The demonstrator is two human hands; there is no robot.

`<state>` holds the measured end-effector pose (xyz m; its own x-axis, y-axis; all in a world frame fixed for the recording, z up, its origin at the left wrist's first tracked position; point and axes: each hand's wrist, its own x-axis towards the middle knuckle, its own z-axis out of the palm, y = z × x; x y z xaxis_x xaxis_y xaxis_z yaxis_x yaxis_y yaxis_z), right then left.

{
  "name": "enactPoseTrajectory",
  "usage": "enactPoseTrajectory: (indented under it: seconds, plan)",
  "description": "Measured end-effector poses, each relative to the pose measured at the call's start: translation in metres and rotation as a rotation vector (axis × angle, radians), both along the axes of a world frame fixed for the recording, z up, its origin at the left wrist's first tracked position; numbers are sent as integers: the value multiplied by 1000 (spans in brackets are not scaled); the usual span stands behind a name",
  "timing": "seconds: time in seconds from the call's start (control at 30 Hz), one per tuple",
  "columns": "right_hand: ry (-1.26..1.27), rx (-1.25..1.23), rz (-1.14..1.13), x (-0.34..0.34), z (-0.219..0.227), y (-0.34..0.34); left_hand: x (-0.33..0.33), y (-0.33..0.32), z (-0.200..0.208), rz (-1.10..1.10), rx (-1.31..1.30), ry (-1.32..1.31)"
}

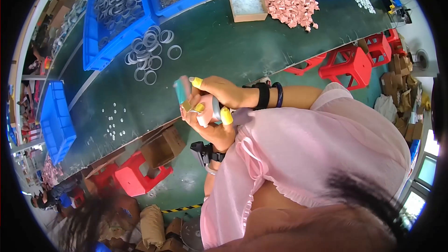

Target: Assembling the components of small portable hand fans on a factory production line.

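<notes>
Both my hands are close together over the near edge of the green table [224,46]. My left hand [210,133], black device at its wrist, is closed around a rounded pink piece [205,116] with a grey ring [216,108] around it. From above, my right hand [221,91] reaches in, fingers bent; its yellow-covered fingertip presses a blurred teal-and-pink piece [181,89]. A small gold-brown square [186,106] shows just below that piece. Yellow covers sit on several fingertips. My fingers hide part of what is held, and its exact kind is unclear.
Loose grey rings [150,77] lie beyond my hands, near a blue tray [91,60] of rings. Small clear discs [114,120] are scattered at left. Farther off are a carton [249,18] of clear pieces and a pink heap [291,9]. Red stools [135,177] stand along the table.
</notes>
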<state>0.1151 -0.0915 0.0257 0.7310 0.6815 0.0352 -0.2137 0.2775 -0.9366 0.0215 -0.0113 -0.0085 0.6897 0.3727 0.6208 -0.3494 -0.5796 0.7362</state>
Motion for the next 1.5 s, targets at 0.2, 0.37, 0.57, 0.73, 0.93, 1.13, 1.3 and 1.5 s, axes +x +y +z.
enactPoseTrajectory:
  seconds: [0.2, 0.37, 0.57, 0.73, 0.93, 1.13, 1.3, 1.5]
  plan:
    - [-2, -50, -3, 4, -15, -5, 2, -5, 1, 31, 54, 68]
    - [-21, -250, 73, 12, -2, -10, 3, -21, -10, -39, -312, -1]
    - [-366, -280, 57, 28, -9, -24, 9, -43, -4, 18, -390, 97]
    - [-69, -357, 137, 38, -25, -35, 16, -64, -2, 80, -517, 162]
    - [139, -320, 245, 50, -15, -41, 27, -70, -5, 103, -525, 85]
    - [466, -4, 242, 36, -36, -42, 37, -86, 8, 242, -462, 15]
    - [-68, -194, 157, 61, -30, -46, -1, -86, 2, 436, -745, 447]
    - [-463, -154, 120, 47, -30, -36, 13, -70, 24, 666, -72, 297]
